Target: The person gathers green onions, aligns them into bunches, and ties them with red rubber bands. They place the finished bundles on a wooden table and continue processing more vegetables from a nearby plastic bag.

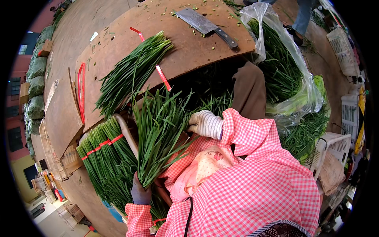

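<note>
My left hand point(141, 189), in a grey glove, grips the lower end of a loose bunch of green garlic chives point(160, 130) whose leaves fan upward. Close to the right side of that bunch is my right hand point(202, 123), in a striped whitish glove, its fingers curled; whether it holds any leaves is hidden. Another bunch of chives point(133, 74) lies on the brown board point(189, 53), with red tape strips point(162, 77) near it. A cleaver point(207, 26) rests farther back on the board. Left of my left hand, chives tied with red tape point(103, 145) stand packed in a container.
A clear plastic bag point(308, 86) of chives stands at right, over loose green leaves point(308, 133). White plastic crates point(334, 145) line the right side. Red tape strips point(81, 91) hang at the board's left. A person's leg point(302, 17) shows at the top right.
</note>
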